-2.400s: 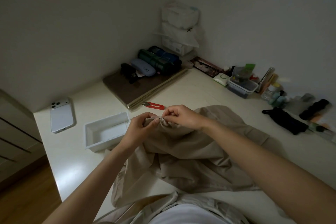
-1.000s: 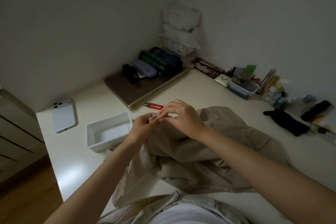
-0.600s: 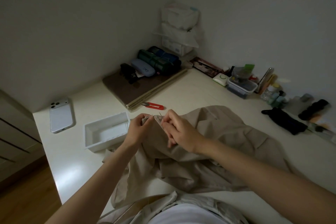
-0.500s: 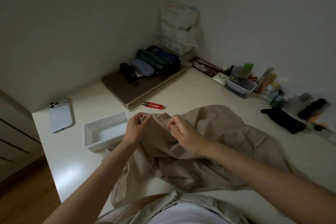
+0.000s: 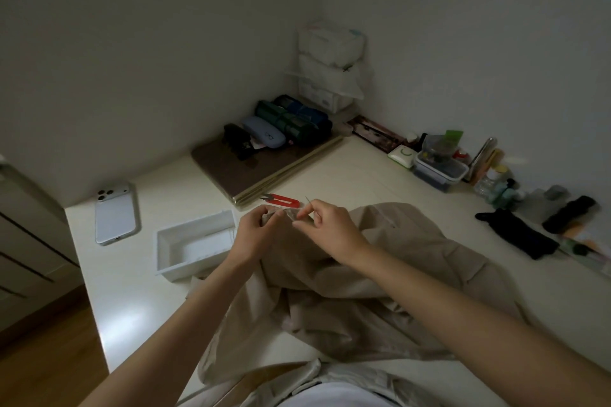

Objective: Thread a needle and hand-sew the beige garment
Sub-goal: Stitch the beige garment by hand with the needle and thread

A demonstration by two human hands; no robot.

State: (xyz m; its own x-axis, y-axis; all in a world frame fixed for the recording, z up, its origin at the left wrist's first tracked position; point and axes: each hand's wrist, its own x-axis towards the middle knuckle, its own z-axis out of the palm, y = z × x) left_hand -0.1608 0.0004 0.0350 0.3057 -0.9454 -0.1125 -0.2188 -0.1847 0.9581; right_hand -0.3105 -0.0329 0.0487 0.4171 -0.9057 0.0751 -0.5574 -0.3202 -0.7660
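In the head view, a beige garment [image 5: 396, 261] is seen spread in loose folds on a white table [image 5: 363, 175], with its near end hung over the table edge toward the person. A raised fold at the garment's far left edge is pinched by the left hand [image 5: 254, 235], whose fingers are curled round the cloth. Just beside it, the right hand [image 5: 330, 231] is held over the same fold. A needle [image 5: 308, 204] is gripped between its thumb and forefinger. The needle is held nearly upright, with its upper end shown above the fingertips. Whether its lower end is in the cloth cannot be told, and any thread is too fine to be made out.

Red snips [image 5: 286, 201] are laid flat on the table just beyond both hands, near the corner of a brown mat [image 5: 238, 172]. A white tray [image 5: 195, 246] is set left of the left hand, just beside the garment's edge. A phone [image 5: 115, 213] is laid face down farther left. Several cases [image 5: 284, 125] are lined up on the mat. By the right wall a clear box [image 5: 441, 170] and a black cloth [image 5: 515, 235] are seen.
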